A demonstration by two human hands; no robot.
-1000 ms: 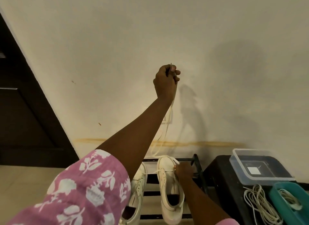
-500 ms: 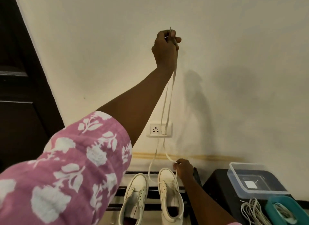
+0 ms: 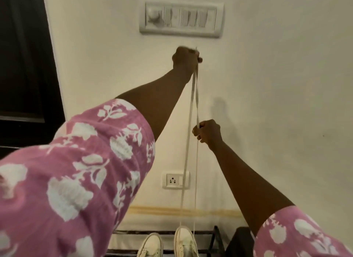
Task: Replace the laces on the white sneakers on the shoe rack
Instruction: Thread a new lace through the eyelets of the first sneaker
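Note:
Two white sneakers stand toe-to-wall on a black shoe rack (image 3: 215, 237) at the bottom edge: the left sneaker (image 3: 151, 244) and the right sneaker (image 3: 184, 240). A white lace (image 3: 188, 142) rises taut in two strands from the right sneaker. My left hand (image 3: 186, 60) is raised high against the wall and grips both strand ends in a fist. My right hand (image 3: 207, 131) is lifted to mid height and pinches the right strand.
A switch panel (image 3: 181, 19) is on the wall above my left hand. A wall socket (image 3: 175, 179) sits lower, behind the lace. A dark door (image 3: 23, 65) stands at the left. A dark object (image 3: 238, 241) lies right of the rack.
My left hand pulled the lace ends higher and the strands went taut. My right hand left the sneaker's toe and rose to pinch a strand. The view tilted upward.

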